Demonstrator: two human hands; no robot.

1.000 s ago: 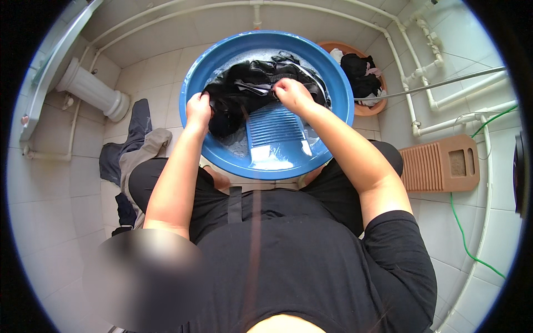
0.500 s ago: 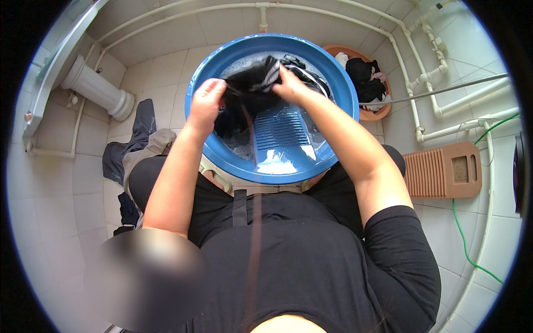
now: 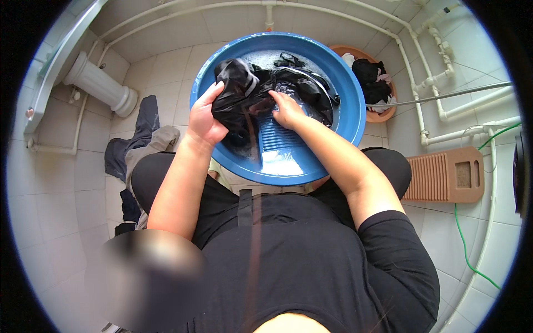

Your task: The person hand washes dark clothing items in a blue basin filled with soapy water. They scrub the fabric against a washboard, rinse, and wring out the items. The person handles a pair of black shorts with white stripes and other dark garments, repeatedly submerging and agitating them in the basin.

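Note:
A wet, shiny black garment (image 3: 236, 102) with a pale stripe hangs bunched over the left side of a large blue basin (image 3: 358, 102). My left hand (image 3: 206, 117) is closed on its outer edge, thumb up. My right hand (image 3: 287, 111) reaches over the middle of the basin, its fingertips closed at the garment's right edge; cloth hides part of them. Beneath it slopes a blue ribbed washboard (image 3: 280, 139), its lower end wet and glossy. More black clothing with white trim (image 3: 311, 91) lies in sudsy water on the right.
An orange-brown tub (image 3: 388, 115) of dark and pale clothes stands behind the basin at right. A brown washboard (image 3: 444, 173) lies beside my right knee. Grey and beige clothes (image 3: 141, 139) lie on the floor at left. White pipes (image 3: 413, 105) run along the walls.
The garment has shifted left and spread downward. My right hand has come down and nearer from the far side of the cloth; my left hand has turned and lowered slightly.

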